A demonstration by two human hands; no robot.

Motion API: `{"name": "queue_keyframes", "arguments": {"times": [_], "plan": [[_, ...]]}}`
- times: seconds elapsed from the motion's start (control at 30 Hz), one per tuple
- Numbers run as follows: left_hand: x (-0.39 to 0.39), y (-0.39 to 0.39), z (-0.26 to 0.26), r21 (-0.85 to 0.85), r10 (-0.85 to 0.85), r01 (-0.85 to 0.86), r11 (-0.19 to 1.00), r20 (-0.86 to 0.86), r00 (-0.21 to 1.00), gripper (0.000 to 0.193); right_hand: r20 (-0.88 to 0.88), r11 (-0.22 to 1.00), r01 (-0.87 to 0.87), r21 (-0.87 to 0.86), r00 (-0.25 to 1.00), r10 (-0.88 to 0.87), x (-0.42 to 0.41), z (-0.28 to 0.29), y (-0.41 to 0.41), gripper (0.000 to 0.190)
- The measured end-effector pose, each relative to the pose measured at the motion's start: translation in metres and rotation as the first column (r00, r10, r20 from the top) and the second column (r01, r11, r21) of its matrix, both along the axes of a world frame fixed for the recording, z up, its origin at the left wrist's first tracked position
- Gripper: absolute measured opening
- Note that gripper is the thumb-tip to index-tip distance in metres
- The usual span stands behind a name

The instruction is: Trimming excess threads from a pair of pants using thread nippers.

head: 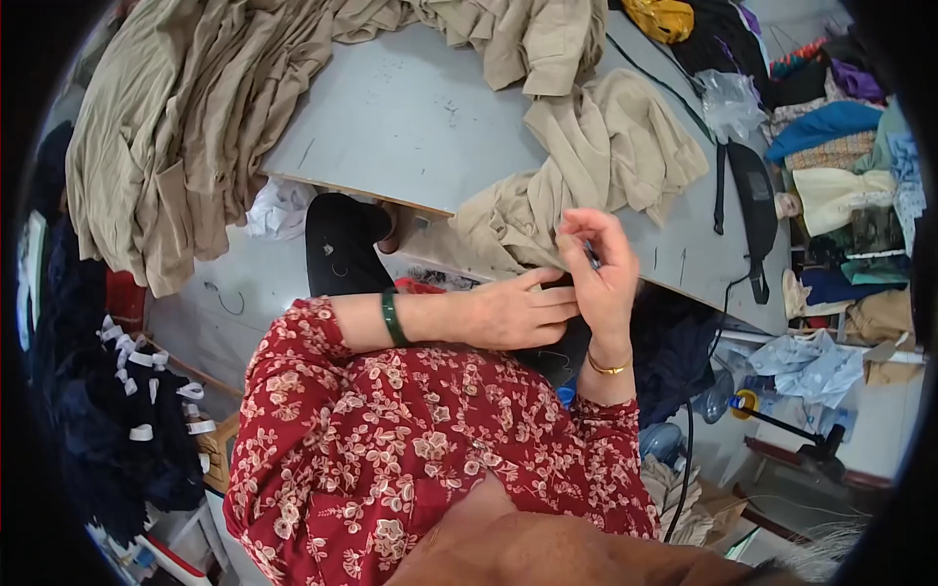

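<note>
My left hand (522,311), below a green bangle, reaches across in front of the body. Its fingertips meet the palm side of my right hand (607,272), and whether they pinch anything is hidden. Between the curled thumb and fingers of my right hand sits a small dark object (591,254), mostly covered, too little of it showing to name. Just beyond both hands a crumpled beige cloth garment (513,212) spills over the front edge of the grey table (410,124).
A large heap of beige garments (198,124) drapes over the table's left side. A black waist bag (751,198) and a clear plastic bag (729,102) lie at right. Dark cloth with white tags (124,425) piles at left. A black cable (689,454) hangs at right.
</note>
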State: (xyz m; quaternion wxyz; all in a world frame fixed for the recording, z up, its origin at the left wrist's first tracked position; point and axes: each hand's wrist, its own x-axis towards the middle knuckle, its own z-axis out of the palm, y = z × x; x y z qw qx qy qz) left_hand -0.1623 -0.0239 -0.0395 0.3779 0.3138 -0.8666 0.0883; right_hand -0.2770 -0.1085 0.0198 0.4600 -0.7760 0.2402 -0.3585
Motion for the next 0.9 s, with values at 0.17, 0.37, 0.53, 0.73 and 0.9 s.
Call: {"name": "queue_keyframes", "arguments": {"times": [0.17,0.37,0.53,0.73,0.9], "plan": [[0.058,0.038,-0.016,0.217,0.370,-0.310,0.926,-0.346,0.862,0.016,-0.181,0.989,-0.079,-0.123,0.982,0.056,0.018,-0.006,0.008,0.031],[0.068,0.047,-0.025,0.682,0.653,0.281,0.675,-0.730,0.202,0.007,-0.363,0.812,-0.037,-0.583,0.905,-0.220,0.021,-0.021,0.008,0.034],[0.055,0.037,-0.023,0.717,0.647,0.484,0.501,-0.682,0.341,0.017,-0.275,0.996,0.084,-0.020,0.958,-0.086,0.001,-0.044,-0.007,0.015],[0.038,0.017,-0.015,0.828,0.731,0.134,0.545,-0.547,0.409,0.042,0.059,0.877,0.008,0.480,0.997,-0.041,0.009,-0.041,0.001,0.015],[0.030,0.011,-0.019,0.866,0.809,0.004,0.500,-0.470,0.353,0.031,0.126,0.842,-0.076,0.535,0.992,0.010,0.008,-0.046,0.003,0.012]]}}
